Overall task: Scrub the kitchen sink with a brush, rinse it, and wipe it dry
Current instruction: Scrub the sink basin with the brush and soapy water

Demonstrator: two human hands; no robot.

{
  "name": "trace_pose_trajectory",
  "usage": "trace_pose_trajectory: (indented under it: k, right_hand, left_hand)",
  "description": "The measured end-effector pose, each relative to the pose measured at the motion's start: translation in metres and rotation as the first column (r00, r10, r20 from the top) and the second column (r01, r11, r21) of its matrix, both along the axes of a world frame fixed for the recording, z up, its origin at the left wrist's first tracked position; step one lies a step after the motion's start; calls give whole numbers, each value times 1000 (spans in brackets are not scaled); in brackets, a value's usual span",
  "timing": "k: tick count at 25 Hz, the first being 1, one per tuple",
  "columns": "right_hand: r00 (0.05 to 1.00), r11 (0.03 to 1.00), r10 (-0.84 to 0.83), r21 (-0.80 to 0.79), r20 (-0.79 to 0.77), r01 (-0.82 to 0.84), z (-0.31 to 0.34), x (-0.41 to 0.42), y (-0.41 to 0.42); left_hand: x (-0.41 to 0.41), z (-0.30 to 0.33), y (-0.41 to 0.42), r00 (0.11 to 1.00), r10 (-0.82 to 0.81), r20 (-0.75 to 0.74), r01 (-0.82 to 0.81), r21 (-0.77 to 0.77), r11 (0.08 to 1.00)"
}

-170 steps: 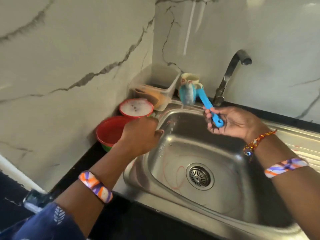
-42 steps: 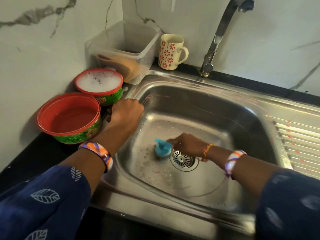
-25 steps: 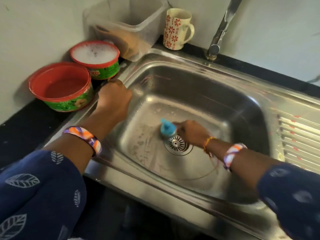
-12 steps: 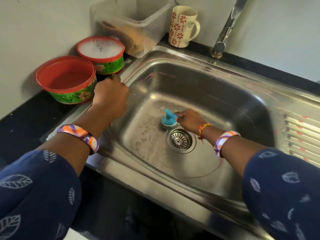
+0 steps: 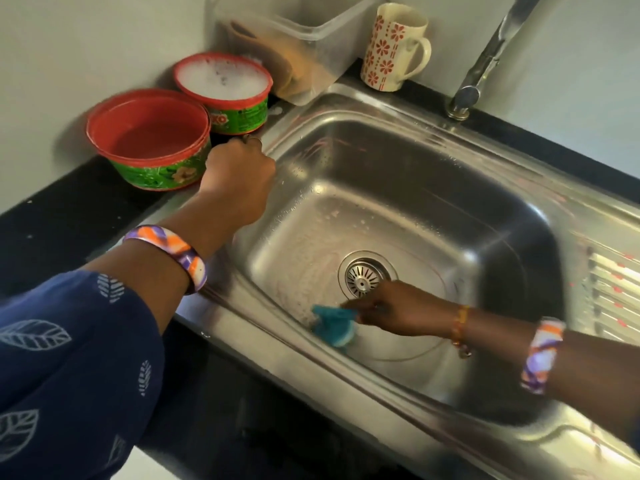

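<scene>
- My right hand holds the blue brush, with my fingers curled round its handle.
- The brush head sits on the floor of the sink, near the close wall and a little left of the drain.
- The brush looks blurry, so I cannot see its bristles well.
- My left hand rests on the far left rim of the sink. Its fingers are curled, but they are turned away from me, so I cannot tell if they grip the edge.
- Thin white foam lies on the sink floor, left of the drain.
- Two red tubs stand on the black counter, left of the sink. The near tub looks empty inside. The far tub is full of white foam.
- A clear box stands in the far corner.
- A mug with red flowers stands right of the box.
- The tap stands behind the sink, right of the mug.
</scene>
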State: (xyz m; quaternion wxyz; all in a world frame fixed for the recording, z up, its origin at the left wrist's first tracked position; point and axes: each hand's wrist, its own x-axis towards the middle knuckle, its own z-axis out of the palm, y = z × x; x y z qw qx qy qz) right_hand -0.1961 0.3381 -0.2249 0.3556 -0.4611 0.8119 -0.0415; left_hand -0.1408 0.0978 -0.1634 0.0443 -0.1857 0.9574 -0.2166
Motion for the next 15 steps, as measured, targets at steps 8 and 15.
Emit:
trace_pose_trajectory:
  k: [8,15]
  right_hand:
    - [995,997,36,59,92,-41,8,-12,-44]
    - [993,998,40,-41,-115,-45,3,10,-31]
  left_hand:
    - [1,0,3,994,-71,80,82,-151,985]
    - [-1,1,10,993,-71,95,86,-162,983]
